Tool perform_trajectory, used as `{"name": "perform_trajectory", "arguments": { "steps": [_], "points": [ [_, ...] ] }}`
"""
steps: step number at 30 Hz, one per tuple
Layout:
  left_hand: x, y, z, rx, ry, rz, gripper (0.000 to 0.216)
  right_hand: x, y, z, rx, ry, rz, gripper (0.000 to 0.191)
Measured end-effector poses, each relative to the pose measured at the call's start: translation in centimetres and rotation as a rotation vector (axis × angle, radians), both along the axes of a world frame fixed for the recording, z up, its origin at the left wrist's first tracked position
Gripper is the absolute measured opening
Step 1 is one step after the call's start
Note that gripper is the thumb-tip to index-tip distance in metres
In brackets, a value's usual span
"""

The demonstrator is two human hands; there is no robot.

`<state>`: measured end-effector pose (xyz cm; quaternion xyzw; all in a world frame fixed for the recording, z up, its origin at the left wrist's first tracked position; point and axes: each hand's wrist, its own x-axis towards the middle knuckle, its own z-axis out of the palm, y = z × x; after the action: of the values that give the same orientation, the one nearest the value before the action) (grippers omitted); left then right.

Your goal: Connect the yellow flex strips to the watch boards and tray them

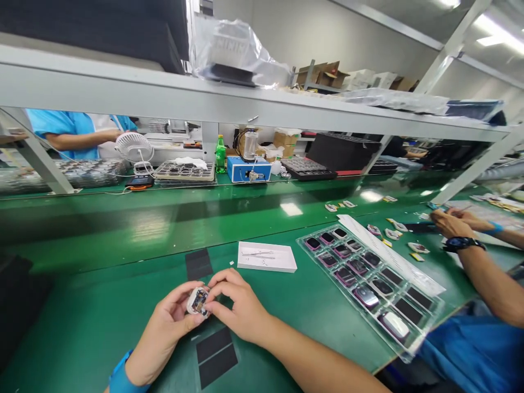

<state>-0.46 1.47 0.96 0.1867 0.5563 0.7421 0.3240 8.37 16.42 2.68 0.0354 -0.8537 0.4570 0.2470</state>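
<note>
Between my two hands is a small white-cased electronic device (198, 302), its back off and its circuit board showing. My left hand (170, 319) grips the casing from the left, with thumb below and fingers above. The thumb and forefinger of my right hand (237, 305) are pinched at the casing's right edge, over the inner parts; whether a tiny part is between them is hidden. Black foam pads (216, 356) lie on the green mat below the device, and a dark sheet (198, 263) lies behind it. A white box lid (267, 257) holding tweezers (258, 254) sits beyond my right hand.
A clear plastic tray (327, 275) with device shells in its compartments stands at right. Beside it, a co-worker's hands (454, 224) are busy near loose devices (393, 234). A white shelf beam (245, 103) crosses overhead. A blue machine (249, 170) and green bottle (220, 154) stand at the back.
</note>
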Motion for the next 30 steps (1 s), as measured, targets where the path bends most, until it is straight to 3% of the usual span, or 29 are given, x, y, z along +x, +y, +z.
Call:
{"name": "perform_trajectory", "arguments": {
  "steps": [5, 9, 12, 16, 19, 21, 23, 26, 28, 30],
  "points": [
    [0.2, 0.2, 0.1, 0.001, -0.050, 0.011, 0.046, 0.1, -0.1, 0.1, 0.073, -0.041, 0.021, 0.011],
    [0.2, 0.0, 0.6, 0.070, -0.224, -0.026, 0.049, 0.3, 0.2, 0.4, 0.184, 0.152, -0.012, 0.001],
    [0.1, -0.4, 1.0, 0.114, -0.350, -0.040, 0.047, 0.1, 2.5, 0.7, 0.248, 0.254, -0.220, 0.009],
    [0.5, -0.8, 1.6, 0.127, -0.422, -0.053, 0.046, -0.4, 7.4, 1.1, 0.418, -0.003, -0.554, 0.015],
    [0.7, -0.8, 1.9, 0.142, -0.438, -0.088, 0.048, -0.7, 8.7, 1.1, 0.459, -0.069, -0.629, 0.020],
    [0.7, -0.9, 1.9, 0.155, -0.432, -0.105, 0.048, -0.6, 7.6, 1.0, 0.417, -0.079, -0.521, 0.019],
    [0.5, -0.9, 1.7, 0.176, -0.410, -0.119, 0.047, -0.2, 5.4, 0.6, 0.383, -0.132, -0.226, 0.007],
    [-0.1, -1.2, 1.2, 0.231, -0.377, -0.166, 0.046, 0.2, 2.0, -0.9, 0.434, -0.240, 0.165, 0.047],
    [-0.4, -1.3, 0.9, 0.261, -0.361, -0.209, 0.045, 0.2, 0.7, -1.9, 0.477, -0.294, 0.230, 0.064],
    [-0.6, -1.4, 0.6, 0.269, -0.349, -0.241, 0.044, -0.2, 0.4, -2.5, 0.472, -0.318, 0.233, 0.064]
  ]
}}
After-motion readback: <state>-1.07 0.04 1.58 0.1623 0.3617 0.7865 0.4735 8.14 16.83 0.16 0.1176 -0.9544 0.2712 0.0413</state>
